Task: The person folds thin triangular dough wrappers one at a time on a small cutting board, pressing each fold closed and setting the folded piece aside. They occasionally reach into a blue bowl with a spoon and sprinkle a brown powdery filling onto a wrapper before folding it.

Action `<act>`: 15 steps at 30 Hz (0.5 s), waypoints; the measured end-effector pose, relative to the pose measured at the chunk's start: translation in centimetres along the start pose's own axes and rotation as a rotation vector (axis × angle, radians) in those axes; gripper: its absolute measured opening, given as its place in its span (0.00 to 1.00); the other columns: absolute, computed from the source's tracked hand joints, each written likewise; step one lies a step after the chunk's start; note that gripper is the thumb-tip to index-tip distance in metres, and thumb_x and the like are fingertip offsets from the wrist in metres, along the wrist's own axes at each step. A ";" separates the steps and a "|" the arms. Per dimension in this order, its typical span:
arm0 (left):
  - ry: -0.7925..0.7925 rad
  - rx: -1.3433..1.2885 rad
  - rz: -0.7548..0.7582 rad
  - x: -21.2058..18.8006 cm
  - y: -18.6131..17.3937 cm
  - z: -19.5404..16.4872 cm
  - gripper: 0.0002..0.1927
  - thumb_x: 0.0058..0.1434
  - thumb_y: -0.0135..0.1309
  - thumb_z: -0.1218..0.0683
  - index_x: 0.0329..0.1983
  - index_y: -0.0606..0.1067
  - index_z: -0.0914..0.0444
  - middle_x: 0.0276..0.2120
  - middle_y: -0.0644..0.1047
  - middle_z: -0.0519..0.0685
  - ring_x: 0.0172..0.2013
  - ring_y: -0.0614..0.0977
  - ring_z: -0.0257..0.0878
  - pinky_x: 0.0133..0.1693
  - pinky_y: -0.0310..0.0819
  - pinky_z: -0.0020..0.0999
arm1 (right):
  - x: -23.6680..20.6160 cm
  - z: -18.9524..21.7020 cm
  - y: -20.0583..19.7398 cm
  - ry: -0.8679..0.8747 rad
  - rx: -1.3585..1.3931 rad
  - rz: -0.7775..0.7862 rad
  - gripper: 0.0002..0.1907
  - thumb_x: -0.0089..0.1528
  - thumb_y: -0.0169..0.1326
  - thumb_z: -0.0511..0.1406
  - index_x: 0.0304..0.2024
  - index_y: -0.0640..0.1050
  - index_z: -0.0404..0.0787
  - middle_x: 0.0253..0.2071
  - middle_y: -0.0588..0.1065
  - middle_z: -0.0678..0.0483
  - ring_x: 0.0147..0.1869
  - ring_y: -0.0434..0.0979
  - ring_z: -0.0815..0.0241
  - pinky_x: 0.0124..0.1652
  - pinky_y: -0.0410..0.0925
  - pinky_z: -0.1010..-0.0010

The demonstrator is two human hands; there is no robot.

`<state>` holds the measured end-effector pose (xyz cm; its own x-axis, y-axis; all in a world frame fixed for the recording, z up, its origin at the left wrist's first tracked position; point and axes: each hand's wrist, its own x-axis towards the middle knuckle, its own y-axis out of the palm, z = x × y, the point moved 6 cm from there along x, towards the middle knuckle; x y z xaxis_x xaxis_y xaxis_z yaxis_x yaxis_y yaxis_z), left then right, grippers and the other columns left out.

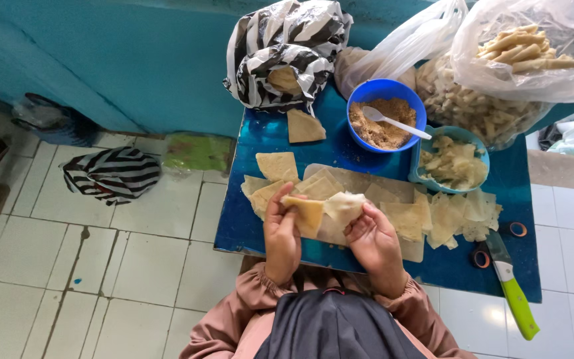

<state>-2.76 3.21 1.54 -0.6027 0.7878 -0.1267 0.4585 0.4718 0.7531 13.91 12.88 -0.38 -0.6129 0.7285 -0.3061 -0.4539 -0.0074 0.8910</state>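
Note:
My left hand [280, 233] and my right hand [372, 238] together hold one thin pale dough wrapper [323, 209] above the near edge of the blue table [260, 229]. The left fingers pinch its yellowish left part; the right fingers grip its folded white right end. Under the hands lies a cutting board [357, 183] covered with more square and triangular wrappers [410, 216]. A blue bowl [386, 90] of brown crumbly filling with a white spoon [393, 121] stands behind the board.
A light-blue bowl [452, 163] of wrapper pieces sits at the right. A green-handled knife [514, 286] and scissors [483, 256] lie at the table's right front. Plastic bags [287, 50] of food and rolled snacks [523, 50] crowd the back. A striped bag [111, 174] lies on the tiled floor.

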 end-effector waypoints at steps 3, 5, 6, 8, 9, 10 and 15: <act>0.035 -0.235 0.173 0.1 -0.6 -0.7 0.14 0.74 0.40 0.67 0.59 0.72 0.73 0.43 0.79 0.53 0.40 0.79 0.37 0.43 0.72 0.30 | -0.2 1.2 0.3 -0.117 -0.072 0.014 0.09 0.71 0.49 0.34 0.52 0.75 0.39 0.49 0.78 0.51 0.51 0.77 0.58 0.50 0.69 0.65; 0.010 -0.042 0.319 0.0 -0.2 -0.5 0.14 0.75 0.40 0.64 0.54 0.76 0.73 0.40 0.80 0.53 0.38 0.78 0.35 0.39 0.71 0.28 | -1.4 2.4 2.0 -0.352 -0.354 0.109 0.07 0.69 0.51 0.32 0.49 0.75 0.38 0.48 0.78 0.49 0.52 0.78 0.57 0.52 0.69 0.66; -0.035 0.221 0.353 0.0 -0.2 0.0 0.16 0.73 0.39 0.61 0.52 0.78 0.71 0.40 0.81 0.51 0.39 0.79 0.34 0.42 0.71 0.26 | -2.3 2.7 3.1 -0.504 -0.676 0.105 0.06 0.68 0.53 0.31 0.48 0.75 0.38 0.48 0.76 0.51 0.51 0.76 0.58 0.49 0.68 0.67; -0.103 0.481 0.380 -0.1 -0.1 1.1 0.16 0.71 0.42 0.57 0.51 0.79 0.68 0.41 0.81 0.48 0.42 0.79 0.30 0.45 0.71 0.23 | -4.6 2.4 5.9 -0.793 -1.324 0.088 0.07 0.65 0.57 0.29 0.45 0.76 0.38 0.49 0.73 0.54 0.47 0.73 0.60 0.43 0.65 0.68; -0.126 0.477 0.382 -0.1 0.3 1.8 0.14 0.71 0.46 0.57 0.52 0.78 0.67 0.42 0.80 0.46 0.43 0.79 0.28 0.46 0.72 0.22 | -5.1 1.9 7.3 -0.843 -1.421 0.170 0.07 0.65 0.57 0.29 0.46 0.76 0.39 0.49 0.74 0.54 0.49 0.74 0.59 0.45 0.65 0.67; -0.150 0.474 0.388 -0.1 0.5 2.3 0.12 0.71 0.49 0.56 0.53 0.77 0.67 0.44 0.80 0.44 0.44 0.78 0.27 0.47 0.72 0.20 | -5.5 1.5 8.6 -0.894 -1.517 0.251 0.08 0.64 0.56 0.28 0.46 0.76 0.39 0.49 0.75 0.53 0.51 0.74 0.58 0.48 0.65 0.67; -0.216 0.475 0.299 0.4 -0.6 3.1 0.12 0.68 0.56 0.55 0.49 0.78 0.68 0.32 0.77 0.42 0.30 0.73 0.25 0.32 0.65 0.21 | -6.6 0.8 11.5 -0.997 -1.746 0.422 0.10 0.65 0.54 0.28 0.49 0.77 0.40 0.50 0.77 0.53 0.57 0.77 0.57 0.58 0.67 0.68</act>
<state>-1.27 4.44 -0.98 -0.2790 0.9529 -0.1189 0.8594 0.3030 0.4118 13.25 8.48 12.13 -0.6081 0.5454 0.5769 -0.7853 -0.3070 -0.5376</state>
